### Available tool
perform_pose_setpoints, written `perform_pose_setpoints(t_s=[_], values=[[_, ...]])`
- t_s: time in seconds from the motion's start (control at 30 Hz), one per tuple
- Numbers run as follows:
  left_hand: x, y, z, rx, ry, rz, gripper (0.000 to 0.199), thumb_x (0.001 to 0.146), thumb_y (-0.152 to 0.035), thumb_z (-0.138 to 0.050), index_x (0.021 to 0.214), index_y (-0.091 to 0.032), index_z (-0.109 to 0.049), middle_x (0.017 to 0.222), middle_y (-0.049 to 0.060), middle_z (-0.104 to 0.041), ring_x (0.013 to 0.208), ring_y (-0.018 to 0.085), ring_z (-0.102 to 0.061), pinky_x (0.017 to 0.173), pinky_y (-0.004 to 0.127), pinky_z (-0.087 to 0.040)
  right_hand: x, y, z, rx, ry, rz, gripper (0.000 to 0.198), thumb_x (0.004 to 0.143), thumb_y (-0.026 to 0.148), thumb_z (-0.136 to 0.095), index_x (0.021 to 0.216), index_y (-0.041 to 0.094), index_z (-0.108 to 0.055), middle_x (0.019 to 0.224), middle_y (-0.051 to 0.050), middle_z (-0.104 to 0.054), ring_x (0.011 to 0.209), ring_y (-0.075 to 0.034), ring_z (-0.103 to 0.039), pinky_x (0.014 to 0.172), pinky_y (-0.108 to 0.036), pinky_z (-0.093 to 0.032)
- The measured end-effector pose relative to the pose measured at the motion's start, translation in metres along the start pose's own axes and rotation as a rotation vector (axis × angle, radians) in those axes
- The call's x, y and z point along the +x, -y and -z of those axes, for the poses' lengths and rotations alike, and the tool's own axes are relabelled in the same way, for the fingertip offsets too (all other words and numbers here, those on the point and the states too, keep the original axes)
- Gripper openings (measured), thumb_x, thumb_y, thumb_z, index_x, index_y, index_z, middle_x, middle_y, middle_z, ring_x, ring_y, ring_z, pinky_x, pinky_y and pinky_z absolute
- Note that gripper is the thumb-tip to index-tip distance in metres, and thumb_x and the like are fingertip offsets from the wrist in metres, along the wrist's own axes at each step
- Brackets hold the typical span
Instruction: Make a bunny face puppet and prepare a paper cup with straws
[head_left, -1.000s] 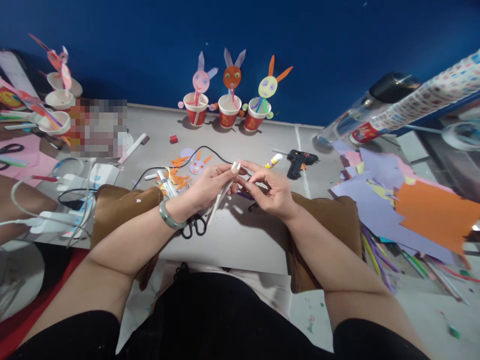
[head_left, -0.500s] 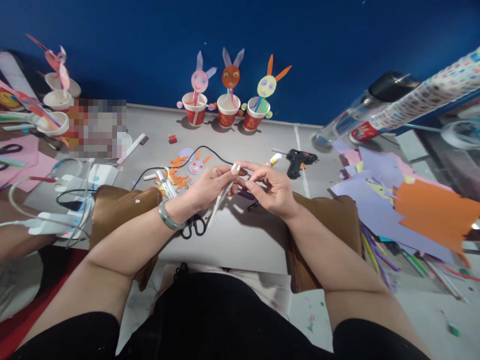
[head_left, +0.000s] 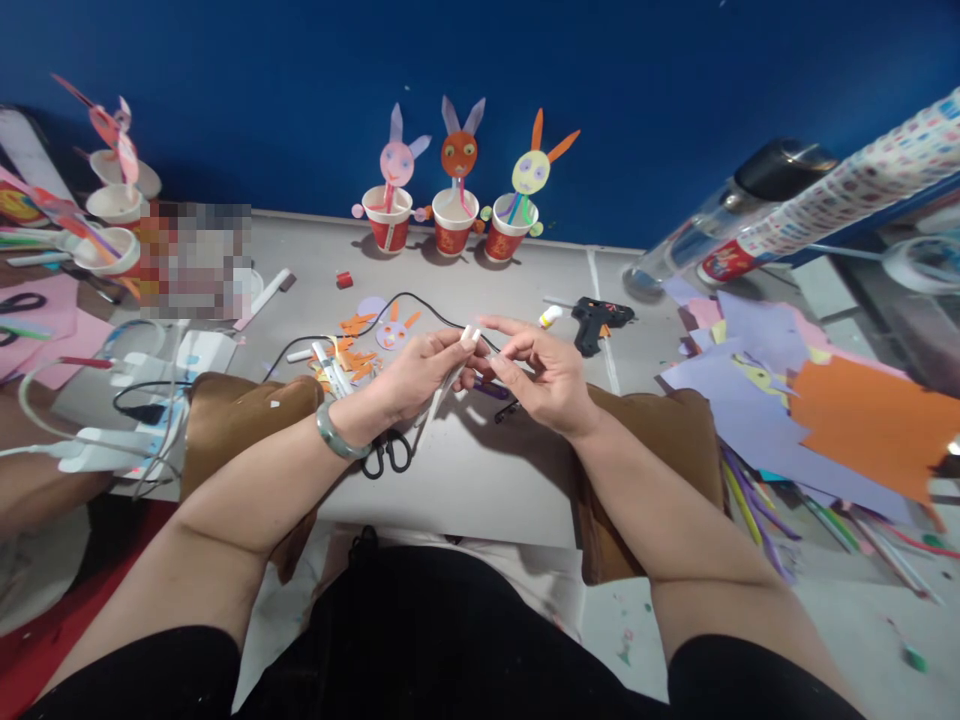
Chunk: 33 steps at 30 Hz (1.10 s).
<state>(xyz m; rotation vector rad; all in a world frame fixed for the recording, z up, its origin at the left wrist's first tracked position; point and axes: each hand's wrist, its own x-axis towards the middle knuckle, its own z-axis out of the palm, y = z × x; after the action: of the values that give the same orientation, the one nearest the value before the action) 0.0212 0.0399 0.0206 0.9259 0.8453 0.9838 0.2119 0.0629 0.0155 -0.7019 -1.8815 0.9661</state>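
My left hand (head_left: 424, 372), wearing a bangle (head_left: 337, 435), is closed on thin white strips (head_left: 442, 392) that look like pipe cleaners. Their two ends poke up past the thumb, and the rest slants down towards me. My right hand (head_left: 544, 375) is just to the right, thumb and forefinger apart near those ends, with no object visible between them. Below my left wrist are black-handled scissors (head_left: 388, 455), partly covered. Beyond the left hand lie orange paper scraps (head_left: 360, 358) and a lilac paper rabbit face (head_left: 395, 332).
A black glue gun (head_left: 598, 322) lies to the right, its cable behind my hands. Three rabbit figures in paper cups, one pale yellow (head_left: 531, 172), stand along the blue wall. Coloured paper (head_left: 862, 425) is piled at right. A power strip (head_left: 161, 430) and another person's arm (head_left: 49, 475) are at left.
The white strips have shifted slightly in my left hand, their two ends now standing a little apart. My right hand has barely moved, its forefinger slightly more raised.
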Motion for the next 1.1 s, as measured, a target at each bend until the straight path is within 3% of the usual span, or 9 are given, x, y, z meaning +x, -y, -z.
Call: perform_pose_setpoints(t_s=[0.07, 0.17, 0.27, 0.4, 0.67, 0.93, 1.1], values=[[0.000, 0.001, 0.000, -0.001, 0.008, -0.015, 0.026, 0.098, -0.037, -0.065, 0.093, -0.012, -0.069, 0.077, 0.004, -0.072, 0.059, 0.006, -0.061, 0.057, 0.019, -0.047, 0.001, 0.001, 0.000, -0.025, -0.051, -0.004, 0.015, 0.095, 0.032, -0.067, 0.084, 0.023, -0.062, 0.130, -0.010, -0.072, 0.101, -0.021, -0.074, 0.078, -0.035, -0.062], [0.000, 0.002, -0.001, 0.038, 0.017, -0.021, 0.028, 0.099, -0.040, -0.062, 0.096, -0.013, -0.068, 0.077, 0.005, -0.073, 0.056, 0.006, -0.059, 0.055, 0.019, -0.045, 0.003, 0.002, 0.002, -0.061, -0.109, -0.034, 0.016, 0.093, 0.033, -0.069, 0.083, 0.023, -0.062, 0.112, -0.006, -0.075, 0.084, -0.016, -0.070, 0.071, -0.032, -0.058], [0.000, 0.004, -0.001, 0.086, 0.009, -0.026, 0.029, 0.100, -0.042, -0.062, 0.097, -0.013, -0.068, 0.074, 0.003, -0.072, 0.052, 0.004, -0.053, 0.051, 0.018, -0.040, 0.006, 0.005, 0.006, -0.017, -0.064, -0.092, 0.018, 0.092, 0.035, -0.071, 0.082, 0.024, -0.061, 0.090, -0.001, -0.071, 0.066, -0.012, -0.063, 0.060, -0.029, -0.053], [0.000, 0.006, -0.002, 0.128, 0.028, -0.063, 0.031, 0.098, -0.045, -0.063, 0.090, -0.014, -0.064, 0.069, 0.001, -0.067, 0.050, 0.003, -0.046, 0.050, 0.017, -0.036, 0.008, 0.013, 0.010, 0.010, 0.041, -0.191, 0.022, 0.092, 0.038, -0.071, 0.082, 0.023, -0.059, 0.070, 0.003, -0.063, 0.057, -0.011, -0.057, 0.052, -0.027, -0.045], [-0.002, 0.005, -0.005, 0.248, 0.091, -0.123, 0.034, 0.098, -0.048, -0.059, 0.085, -0.017, -0.055, 0.069, -0.001, -0.061, 0.053, 0.004, -0.044, 0.052, 0.020, -0.036, 0.010, 0.036, 0.012, -0.035, 0.152, -0.346, 0.032, 0.087, 0.045, -0.075, 0.077, 0.022, -0.056, 0.065, 0.003, -0.062, 0.060, -0.012, -0.058, 0.058, -0.028, -0.044], [-0.007, 0.007, -0.003, 0.731, 0.014, -0.250, 0.023, 0.101, -0.029, -0.047, 0.084, -0.018, -0.055, 0.072, -0.001, -0.060, 0.063, 0.009, -0.050, 0.060, 0.024, -0.039, 0.009, 0.038, 0.010, -0.120, 0.136, -0.337, 0.031, 0.088, 0.045, -0.072, 0.075, 0.021, -0.056, 0.063, 0.002, -0.061, 0.058, -0.012, -0.053, 0.059, -0.028, -0.041], [-0.010, 0.008, -0.004, 0.818, -0.004, -0.308, 0.020, 0.101, -0.025, -0.045, 0.085, -0.018, -0.055, 0.072, -0.001, -0.061, 0.065, 0.010, -0.054, 0.063, 0.024, -0.041, 0.008, 0.039, 0.009, -0.163, 0.121, -0.320, 0.029, 0.089, 0.042, -0.070, 0.074, 0.021, -0.057, 0.062, 0.002, -0.061, 0.056, -0.011, -0.051, 0.057, -0.027, -0.040]])
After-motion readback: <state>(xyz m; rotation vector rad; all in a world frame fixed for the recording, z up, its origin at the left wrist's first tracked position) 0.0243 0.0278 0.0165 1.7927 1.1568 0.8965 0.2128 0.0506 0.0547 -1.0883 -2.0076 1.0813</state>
